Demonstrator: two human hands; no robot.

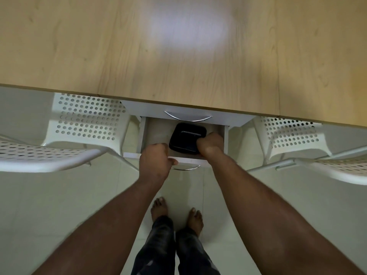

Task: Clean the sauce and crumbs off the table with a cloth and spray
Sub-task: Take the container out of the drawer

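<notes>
Head view looks straight down, and I go from left to right. On the left is a white chair [83,124] full of little holes, pushed in by the bench [99,46]. Next is my left hand [155,161]; its fingers are curled over the front edge of the open drawer [143,135] and hold it. Inside the drawer sits a black tray [185,135], and I cannot see anything in it. My right hand [211,144] is down in the drawer, with its fingers wrapped on the tray's right side. Further right is a second white chair [294,135]. I see no cloth and no spray anywhere, so I cannot tell where they are. The bench top I can see looks bare of sauce and crumbs, but the picture is blurry. I think the wiping is either done or not begun.
</notes>
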